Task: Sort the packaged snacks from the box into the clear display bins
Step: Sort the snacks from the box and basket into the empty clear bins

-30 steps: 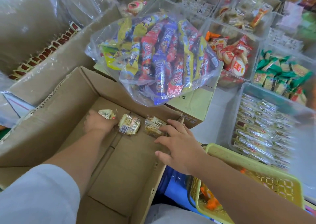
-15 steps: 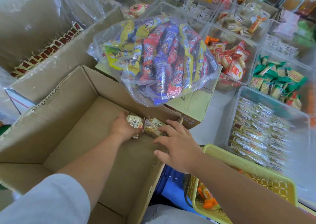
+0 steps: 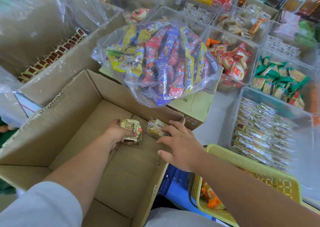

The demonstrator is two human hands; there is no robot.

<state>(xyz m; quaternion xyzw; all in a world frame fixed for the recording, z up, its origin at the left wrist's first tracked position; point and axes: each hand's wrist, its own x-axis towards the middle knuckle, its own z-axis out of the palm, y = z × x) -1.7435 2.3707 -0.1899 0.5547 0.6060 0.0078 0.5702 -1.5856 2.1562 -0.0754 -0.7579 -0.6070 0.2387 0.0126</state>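
An open cardboard box (image 3: 65, 122) sits in front of me. Inside it, my left hand (image 3: 117, 133) grips gold-wrapped snack packets (image 3: 132, 128) stacked against the box floor. My right hand (image 3: 180, 147) reaches over the box's right wall, and its fingertips touch another gold snack packet (image 3: 155, 128) in the far right corner. To the right stands a clear display bin (image 3: 245, 105) holding several similar clear-wrapped snacks.
A big clear bag of colourful wafer sticks (image 3: 161, 62) lies on a closed carton (image 3: 195, 105) behind the box. More clear bins (image 3: 233, 57) of snacks fill the right and back. A yellow basket (image 3: 242, 166) sits under my right forearm. Plastic-lined cartons (image 3: 57, 53) stand on the left.
My left hand swept right along the box floor, gathering the loose packets, and now lifts them in its grip. My right hand stays by the corner packet.
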